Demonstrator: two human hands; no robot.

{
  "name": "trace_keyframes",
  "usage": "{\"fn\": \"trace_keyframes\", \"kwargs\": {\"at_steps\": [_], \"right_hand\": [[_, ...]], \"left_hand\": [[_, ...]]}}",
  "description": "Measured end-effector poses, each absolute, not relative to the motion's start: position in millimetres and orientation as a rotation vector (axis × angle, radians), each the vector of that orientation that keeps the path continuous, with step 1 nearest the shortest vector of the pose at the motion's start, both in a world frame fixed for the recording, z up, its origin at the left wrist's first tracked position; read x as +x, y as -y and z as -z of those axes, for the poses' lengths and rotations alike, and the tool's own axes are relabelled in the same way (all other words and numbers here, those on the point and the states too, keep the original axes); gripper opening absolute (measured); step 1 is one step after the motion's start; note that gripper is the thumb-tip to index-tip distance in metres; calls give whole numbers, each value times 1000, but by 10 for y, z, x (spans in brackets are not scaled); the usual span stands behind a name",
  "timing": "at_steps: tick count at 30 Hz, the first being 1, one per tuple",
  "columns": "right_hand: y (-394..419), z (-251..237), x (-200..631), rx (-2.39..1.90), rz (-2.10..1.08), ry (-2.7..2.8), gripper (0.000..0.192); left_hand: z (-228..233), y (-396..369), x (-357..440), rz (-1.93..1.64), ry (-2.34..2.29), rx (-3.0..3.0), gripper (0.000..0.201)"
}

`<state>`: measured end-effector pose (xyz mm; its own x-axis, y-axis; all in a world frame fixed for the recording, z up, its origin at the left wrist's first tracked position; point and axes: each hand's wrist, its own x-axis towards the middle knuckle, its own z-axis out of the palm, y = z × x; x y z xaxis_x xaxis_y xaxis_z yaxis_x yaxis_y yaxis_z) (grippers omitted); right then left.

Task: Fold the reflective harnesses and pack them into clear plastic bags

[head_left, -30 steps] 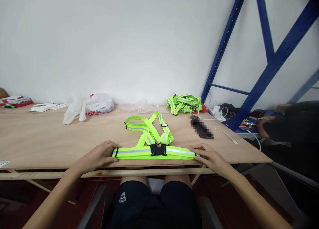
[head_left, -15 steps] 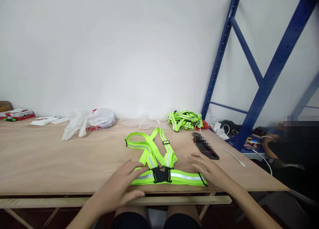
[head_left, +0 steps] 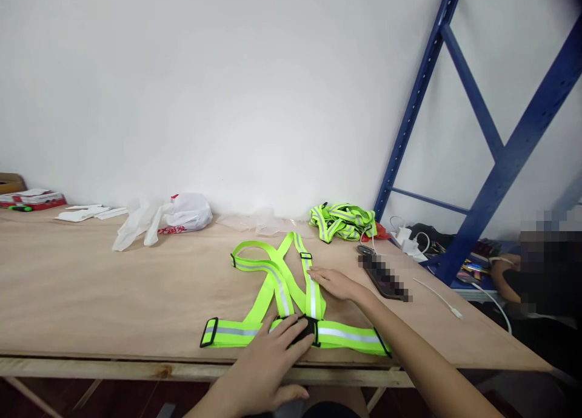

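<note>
The reflective harness lay spread flat at the near edge of the desk, its waist band straight and its black buckle apparently clipped, shoulder straps reaching away toward the wall. The left hand rested flat over the buckle, fingers spread, gripping nothing. The right hand lay open on a shoulder strap. The laying-out looked done; smoothing or folding seemed still unfinished. A second bundle of harnesses sat behind.

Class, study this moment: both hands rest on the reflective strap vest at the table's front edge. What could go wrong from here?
1. The waist belt lies along the table edge; a tug might slide it off.
2. The left hand covers the black buckle, so fingers could get pinched.
3. The right hand works close to the phone and might knock it.
</note>
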<state>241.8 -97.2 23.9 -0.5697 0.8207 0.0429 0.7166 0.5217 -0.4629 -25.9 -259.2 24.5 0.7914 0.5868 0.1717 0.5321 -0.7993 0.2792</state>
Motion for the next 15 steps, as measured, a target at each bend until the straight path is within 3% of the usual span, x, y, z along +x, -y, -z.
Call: {"fn": "trace_keyframes", "kwargs": {"at_steps": [9,15], "right_hand": [[601,-158,2341,-1494,-398,2511,62],[547,-186,2206,-1471,-264,2511,51]], "left_hand": [[61,2373,-209,-414,-847,2964,62],[-79,2472,-234,-416,-850,2852,77]]}}
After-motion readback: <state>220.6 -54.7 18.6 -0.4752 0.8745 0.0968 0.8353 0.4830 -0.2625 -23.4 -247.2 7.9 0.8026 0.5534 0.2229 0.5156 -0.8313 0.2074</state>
